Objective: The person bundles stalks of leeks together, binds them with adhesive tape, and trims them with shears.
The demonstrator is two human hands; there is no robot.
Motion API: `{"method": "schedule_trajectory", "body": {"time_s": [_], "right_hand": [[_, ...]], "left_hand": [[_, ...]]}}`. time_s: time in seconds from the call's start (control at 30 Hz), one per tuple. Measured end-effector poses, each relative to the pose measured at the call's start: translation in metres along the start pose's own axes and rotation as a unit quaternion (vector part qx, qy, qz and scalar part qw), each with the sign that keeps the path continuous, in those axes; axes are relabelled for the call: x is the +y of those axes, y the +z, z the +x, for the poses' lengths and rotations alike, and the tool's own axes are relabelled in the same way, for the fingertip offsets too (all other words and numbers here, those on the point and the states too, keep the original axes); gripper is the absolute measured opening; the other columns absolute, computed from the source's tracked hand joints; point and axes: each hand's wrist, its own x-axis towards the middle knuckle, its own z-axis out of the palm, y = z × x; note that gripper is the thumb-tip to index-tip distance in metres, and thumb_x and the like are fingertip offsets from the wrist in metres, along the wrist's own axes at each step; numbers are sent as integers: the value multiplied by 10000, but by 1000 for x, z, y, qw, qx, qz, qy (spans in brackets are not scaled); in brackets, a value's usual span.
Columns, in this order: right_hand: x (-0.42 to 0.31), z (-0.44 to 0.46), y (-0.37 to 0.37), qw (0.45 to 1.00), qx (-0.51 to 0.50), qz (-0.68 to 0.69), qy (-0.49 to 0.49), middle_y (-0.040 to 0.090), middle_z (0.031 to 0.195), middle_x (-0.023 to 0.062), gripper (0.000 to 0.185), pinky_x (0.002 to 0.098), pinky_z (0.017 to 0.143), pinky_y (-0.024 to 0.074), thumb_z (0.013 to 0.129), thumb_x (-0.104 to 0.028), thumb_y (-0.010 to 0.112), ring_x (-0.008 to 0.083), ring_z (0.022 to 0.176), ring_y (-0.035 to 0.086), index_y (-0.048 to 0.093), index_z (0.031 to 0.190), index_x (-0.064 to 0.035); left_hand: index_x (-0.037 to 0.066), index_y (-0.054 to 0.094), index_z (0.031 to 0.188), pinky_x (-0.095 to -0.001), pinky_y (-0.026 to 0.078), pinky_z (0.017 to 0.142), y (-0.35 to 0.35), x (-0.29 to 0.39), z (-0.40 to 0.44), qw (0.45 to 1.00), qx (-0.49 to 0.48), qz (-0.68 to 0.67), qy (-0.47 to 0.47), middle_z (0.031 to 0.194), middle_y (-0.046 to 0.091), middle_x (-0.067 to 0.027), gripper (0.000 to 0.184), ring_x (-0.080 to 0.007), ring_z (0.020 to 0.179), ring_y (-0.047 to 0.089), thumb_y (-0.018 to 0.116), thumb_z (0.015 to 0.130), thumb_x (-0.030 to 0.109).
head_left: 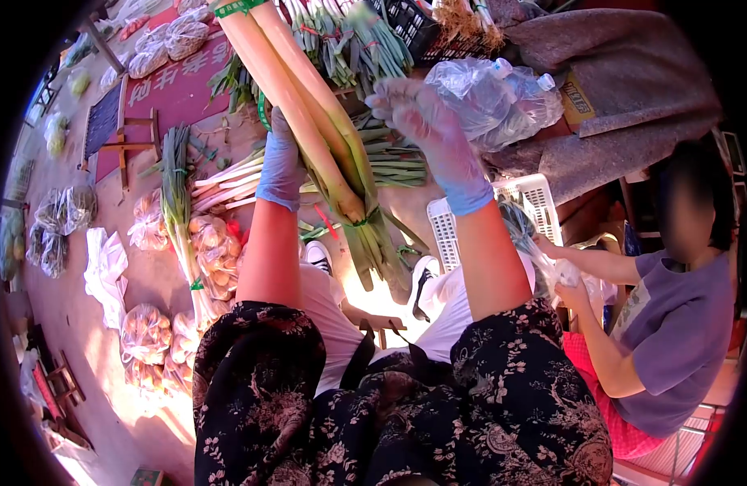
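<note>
A bundle of thick leeks (pixel 309 105) stands at a slant before me, pale stalks up and trimmed green leaves down. Green tape binds it near the top (pixel 237 7), and another tie circles the leafy end. My left hand (pixel 281 162), in a bluish glove, grips the bundle from its left side; the thumb shows and the other fingers are hidden behind the stalks. A loop of green tape (pixel 262 110) shows beside that thumb. My right hand (pixel 428 134), also gloved, is raised to the right of the bundle, apart from it, fingers loosely bent and holding nothing.
More leeks (pixel 236 180) lie on the ground behind, near a tied upright bundle (pixel 177 178). Bagged produce (pixel 147 332) sits at left. At right are a white crate (pixel 544 198), a clear plastic bag (pixel 479 97) and a seated person (pixel 673 324) handling plastic. A black crate (pixel 406 28) stands behind.
</note>
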Motion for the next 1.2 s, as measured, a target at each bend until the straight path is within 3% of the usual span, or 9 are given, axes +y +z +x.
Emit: {"method": "schedule_trajectory", "body": {"time_s": [0.13,0.33,0.4,0.47,0.53,0.63,0.73,0.97,1.2], "right_hand": [[95,-88,-32,909,-127,-367,149,348,1280,243,1174,370,1035,246,495,-550,773,347,1214,334,173,1319,32],[118,-128,-5,928,-40,-297,220,414,1203,278,1162,394,953,343,449,-419,819,394,1129,418,170,1318,-1],[148,-136,-7,942,19,-267,200,479,1116,264,1015,397,895,386,464,-366,807,388,1043,480,281,1256,-11],[170,-139,-10,934,44,-274,224,536,941,217,614,405,807,416,526,-295,730,350,893,531,464,1000,-10],[180,-141,-9,927,73,-267,251,537,927,214,557,406,791,413,538,-305,716,351,888,526,478,949,-13],[188,-145,-11,898,182,-396,67,548,907,181,487,382,732,431,585,-237,709,323,843,546,475,959,-33],[184,-152,-16,942,178,-184,218,569,800,172,452,392,667,449,592,-229,691,336,761,571,468,939,-45],[243,-181,-28,905,219,-256,258,598,782,180,445,405,627,464,620,-254,692,342,721,595,488,961,-54],[325,-178,-45,893,239,-164,345,612,798,180,479,390,660,475,606,-253,696,316,748,612,492,973,-24]], "left_hand": [[81,441,1173,-342,463,809,10,4,4,999,43,4,-26,1050,543,-74,690,-201,957,522,499,747,622],[74,424,1194,-377,445,847,10,-12,11,992,111,2,-58,1088,522,-84,691,-239,968,511,457,777,624],[79,387,1239,-385,429,873,-3,-26,20,996,81,16,-26,1143,494,-94,704,-254,1005,493,447,787,616],[95,382,1246,-381,429,863,-6,-35,24,994,88,38,-44,1148,489,-83,708,-253,1012,489,440,783,628],[98,418,1216,-367,456,822,-1,-40,28,991,112,52,-54,1086,523,-73,702,-227,959,511,471,763,631],[108,422,1204,-352,438,811,13,-50,30,989,102,68,-78,1079,511,-56,705,-211,954,496,462,758,652],[87,380,1239,-345,402,867,20,-70,34,992,76,75,-65,1136,474,-68,709,-209,1029,457,444,787,630],[37,556,1022,-256,409,625,-63,-177,75,936,133,287,-156,841,564,-63,798,-133,766,518,357,728,752],[-102,537,1071,-340,382,835,-144,-265,132,785,161,512,-311,989,564,-245,1024,-308,949,528,288,677,811]]}}
